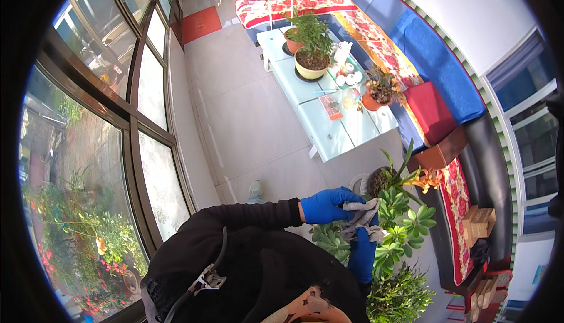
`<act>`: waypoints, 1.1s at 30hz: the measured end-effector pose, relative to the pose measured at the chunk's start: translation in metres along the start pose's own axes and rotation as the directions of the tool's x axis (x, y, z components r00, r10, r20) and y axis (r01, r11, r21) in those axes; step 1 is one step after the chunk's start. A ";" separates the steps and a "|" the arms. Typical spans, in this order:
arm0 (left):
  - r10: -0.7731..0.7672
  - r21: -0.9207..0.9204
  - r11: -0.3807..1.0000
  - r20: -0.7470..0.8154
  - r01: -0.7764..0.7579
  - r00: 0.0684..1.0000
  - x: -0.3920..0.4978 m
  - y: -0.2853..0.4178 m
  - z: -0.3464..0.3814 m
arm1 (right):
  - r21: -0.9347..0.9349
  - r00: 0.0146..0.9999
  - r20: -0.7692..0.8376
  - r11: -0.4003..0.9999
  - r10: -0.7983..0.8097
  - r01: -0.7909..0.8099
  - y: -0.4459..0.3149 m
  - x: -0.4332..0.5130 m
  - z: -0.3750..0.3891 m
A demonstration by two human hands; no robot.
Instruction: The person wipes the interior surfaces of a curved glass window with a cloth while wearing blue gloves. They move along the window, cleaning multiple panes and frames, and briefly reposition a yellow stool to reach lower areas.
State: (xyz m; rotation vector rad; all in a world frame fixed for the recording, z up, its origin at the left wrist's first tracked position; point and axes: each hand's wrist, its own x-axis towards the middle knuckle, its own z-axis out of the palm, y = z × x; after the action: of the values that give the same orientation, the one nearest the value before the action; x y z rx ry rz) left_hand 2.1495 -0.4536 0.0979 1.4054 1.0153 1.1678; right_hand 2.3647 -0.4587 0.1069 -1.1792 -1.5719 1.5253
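Observation:
Both of my hands wear blue gloves and meet over a leafy green potted plant [398, 230]. My left hand [328, 207] grips one side of a grey cloth [362, 217]. Below it in the picture, my right hand [364, 252] holds the lower part of the same cloth. The cloth is bunched between the two hands, close against the plant's broad leaves. Whether a leaf is folded inside it I cannot tell. Some of the right hand's fingers are hidden by the cloth.
A pale glass-topped table [308, 122] bears potted plants, a tea set and a small red box [330, 107]. An orange-flowered plant [423, 180] and a bushy plant [398, 296] flank the leafy one. Windows [132, 116] line the left; a covered sofa [454, 72] runs along the right.

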 end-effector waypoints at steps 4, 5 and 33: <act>0.108 0.214 0.969 0.081 -0.123 0.991 -0.010 0.001 -0.066 | -0.118 0.991 0.132 0.993 0.021 -0.005 -0.007 0.051 0.068; 0.134 0.220 0.965 0.067 -0.146 0.989 -0.014 0.001 -0.086 | -0.054 0.987 0.158 0.998 0.041 -0.032 -0.010 0.069 0.093; 0.119 0.295 0.939 -0.760 0.176 0.638 -0.007 -0.077 -0.622 | 0.308 0.689 0.693 0.777 0.212 -0.549 -0.070 0.515 0.565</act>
State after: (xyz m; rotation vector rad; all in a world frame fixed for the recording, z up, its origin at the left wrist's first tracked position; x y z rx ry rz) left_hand 1.5358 -0.3389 0.0387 1.1105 1.9270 1.6879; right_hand 1.6405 -0.2140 0.0380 -0.7542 -1.1688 2.6472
